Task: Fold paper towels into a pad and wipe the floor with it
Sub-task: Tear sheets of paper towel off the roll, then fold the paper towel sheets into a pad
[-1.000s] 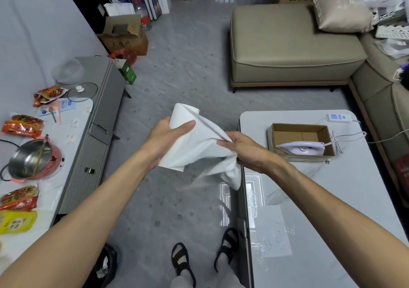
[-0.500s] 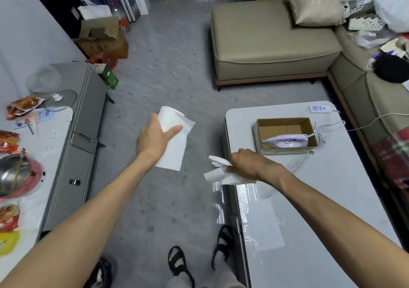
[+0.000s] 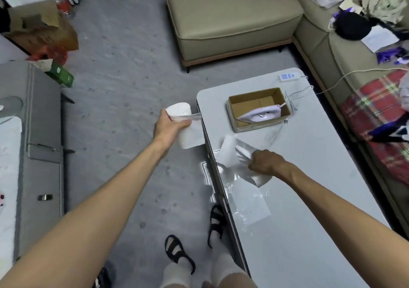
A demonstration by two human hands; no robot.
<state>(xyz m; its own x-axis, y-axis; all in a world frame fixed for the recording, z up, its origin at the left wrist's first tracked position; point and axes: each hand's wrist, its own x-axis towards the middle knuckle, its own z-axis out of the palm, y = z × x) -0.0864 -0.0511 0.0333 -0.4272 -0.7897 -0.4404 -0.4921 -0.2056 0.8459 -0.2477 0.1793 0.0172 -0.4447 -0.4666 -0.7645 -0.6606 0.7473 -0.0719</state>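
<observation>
The left hand (image 3: 169,128) was curled round the roll of paper towels (image 3: 179,110). It held the roll up over the grey floor (image 3: 124,102), just beside the edge of the white table (image 3: 314,199). The right hand (image 3: 266,162) was closed tight on a bunch of loose paper towels (image 3: 230,155). The bunch was low over the table, apart from the roll.

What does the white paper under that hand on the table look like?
The paper towel is a thin white sheet, soft-looking, crumpled and bunched, not folded yet. It looks to rest on the shiny white table near its left edge, in front of the cardboard box. The right hand grips its middle from above; wrinkly ends stick out both sides.
</observation>
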